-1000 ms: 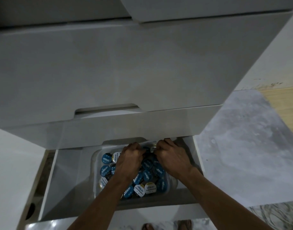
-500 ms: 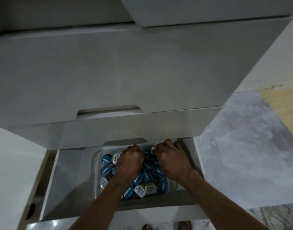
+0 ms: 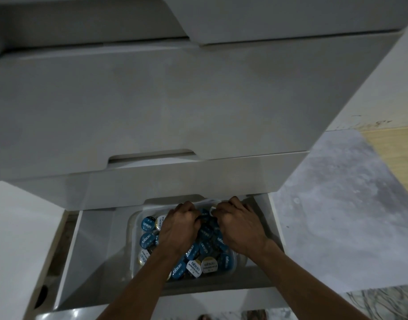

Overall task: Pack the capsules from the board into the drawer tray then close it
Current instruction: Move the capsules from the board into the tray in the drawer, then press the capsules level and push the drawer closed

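The low white drawer (image 3: 87, 262) stands pulled out. Inside it sits a clear plastic tray (image 3: 131, 229) heaped with blue-lidded and white-lidded capsules (image 3: 147, 240). Both of my hands reach into the far end of the tray. My left hand (image 3: 179, 227) has its fingers curled down into the pile of capsules. My right hand (image 3: 240, 227) is curled beside it, and a white-lidded capsule (image 3: 213, 210) shows at its thumb and forefinger. My hands and forearms hide the middle of the tray. No board is in view.
Shut white drawer fronts (image 3: 175, 100) stack above and overhang the open drawer's far end. Grey mottled floor (image 3: 337, 215) lies to the right, with a strip of wood (image 3: 394, 158) beyond it. A white panel (image 3: 18, 239) flanks the drawer on the left.
Both hands stay at the tray's far end among the capsules. Only their fingers have shifted slightly.
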The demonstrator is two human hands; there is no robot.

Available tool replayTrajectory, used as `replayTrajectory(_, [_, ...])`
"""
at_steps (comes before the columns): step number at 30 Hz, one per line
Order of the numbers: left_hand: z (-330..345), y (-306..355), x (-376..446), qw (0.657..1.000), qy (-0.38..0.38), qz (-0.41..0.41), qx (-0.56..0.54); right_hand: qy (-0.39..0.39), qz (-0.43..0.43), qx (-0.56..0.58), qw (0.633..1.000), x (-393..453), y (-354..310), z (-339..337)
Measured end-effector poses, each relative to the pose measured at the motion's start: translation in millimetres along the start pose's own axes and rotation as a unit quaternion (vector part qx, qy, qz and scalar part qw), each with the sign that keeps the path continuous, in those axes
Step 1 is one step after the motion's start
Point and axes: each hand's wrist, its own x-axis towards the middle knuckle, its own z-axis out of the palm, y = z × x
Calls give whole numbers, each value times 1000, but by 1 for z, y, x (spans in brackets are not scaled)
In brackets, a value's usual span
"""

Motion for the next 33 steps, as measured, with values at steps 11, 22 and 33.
replayTrajectory(11, [-8,-3,-5,1000,6,-19,-10,31,29,61,997,-4,-5,-1])
replayTrajectory(22, [-24,-1,-30,996,45,-22,-74,68,66,157,983,-21,-22,-12])
replayTrajectory(33, [-51,18,-87,992,74,-55,-83,112,47,191,974,-73,-51,-40])
